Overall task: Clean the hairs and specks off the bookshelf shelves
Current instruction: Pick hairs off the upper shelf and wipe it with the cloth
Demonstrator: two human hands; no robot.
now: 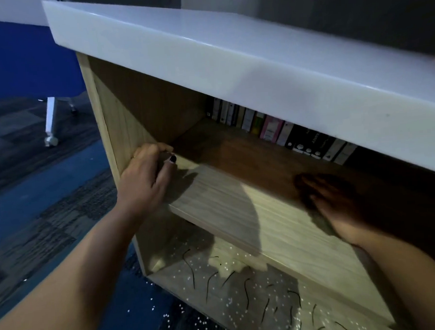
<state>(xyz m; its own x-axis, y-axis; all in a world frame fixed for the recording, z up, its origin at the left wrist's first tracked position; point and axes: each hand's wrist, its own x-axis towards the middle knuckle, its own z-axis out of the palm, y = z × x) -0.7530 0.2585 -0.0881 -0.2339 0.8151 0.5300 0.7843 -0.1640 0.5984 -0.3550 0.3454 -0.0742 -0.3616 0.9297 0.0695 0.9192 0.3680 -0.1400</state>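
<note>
- The bookshelf (98, 125) fills the middle of the view. It has a thick white top (206, 53) at 12 o'clock.
- The upper shelf (225, 204) is in the middle. I see no hairs or specks on its lit part. The back part is too dark to tell.
- The lower shelf (267, 312) is at 6 o'clock. Dark hairs (245, 293) and small white specks (181, 276) lie all over it, so I think most of the cleaning is left to do down there.
- The left hand (147, 175) is at 9 o'clock, in the corner where the upper shelf meets the side wall (125, 134). Its fingers are curled in, with the thumb tip close to them. It may be picking a tiny bit out of the corner, or just holding on to stay steady. I cannot tell if it holds anything.
- The right hand (338, 209) is at 3 o'clock, in the shade under the white top. It lies wide and flat on the upper shelf, fingers straight and pointing to 10 o'clock. It looks blurry. A flat hand is good for wiping bits along a board. Something dark sits under it, a cloth or only shadow, I cannot tell.
- Books (272, 127) stand in a row at the back, at 1 o'clock, well apart from both hands, so the front of the shelf is free to wipe.
- More specks (153, 310) lie on the blue carpet (51, 209) at 7 o'clock, just beside the bookshelf.
</note>
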